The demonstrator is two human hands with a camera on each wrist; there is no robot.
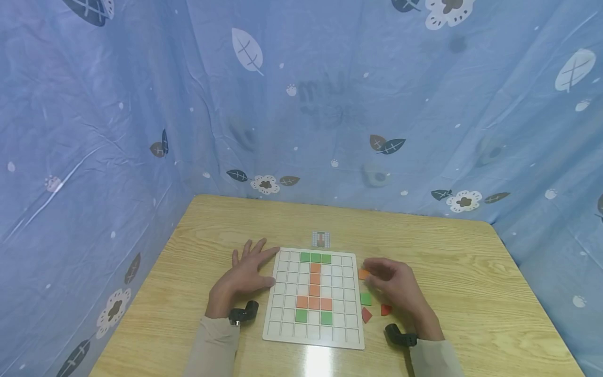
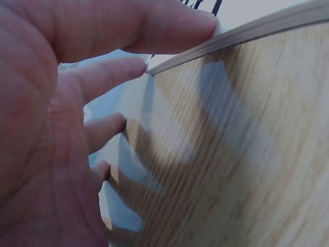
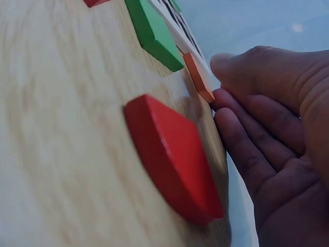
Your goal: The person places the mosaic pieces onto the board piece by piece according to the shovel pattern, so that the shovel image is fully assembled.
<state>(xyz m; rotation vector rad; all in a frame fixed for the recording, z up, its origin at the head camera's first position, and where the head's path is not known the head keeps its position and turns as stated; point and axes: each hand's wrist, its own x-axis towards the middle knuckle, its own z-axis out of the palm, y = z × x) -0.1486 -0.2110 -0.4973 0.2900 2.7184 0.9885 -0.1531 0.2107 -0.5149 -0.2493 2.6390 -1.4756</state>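
A white grid board (image 1: 279,331) lies on the table. It bears green tiles (image 1: 315,257) along the top, a column of orange tiles (image 1: 314,279), an orange row below it and two green tiles beneath. My left hand (image 1: 245,272) has its fingers spread, thumb and index fingertip touching the board's left edge (image 2: 247,38). To the board's right, my right hand (image 1: 398,283) curls its thumb and fingers around the end of a loose orange tile (image 3: 198,77). A green tile (image 3: 154,38) and a red curved-edged piece (image 3: 172,159) lie near that hand.
Another red piece (image 1: 366,315) lies beside the board's lower right edge. Beyond the board's top edge lies a small picture card (image 1: 321,240). The wooden table (image 1: 471,277) meets a blue patterned curtain (image 1: 301,115) at the back and sides.
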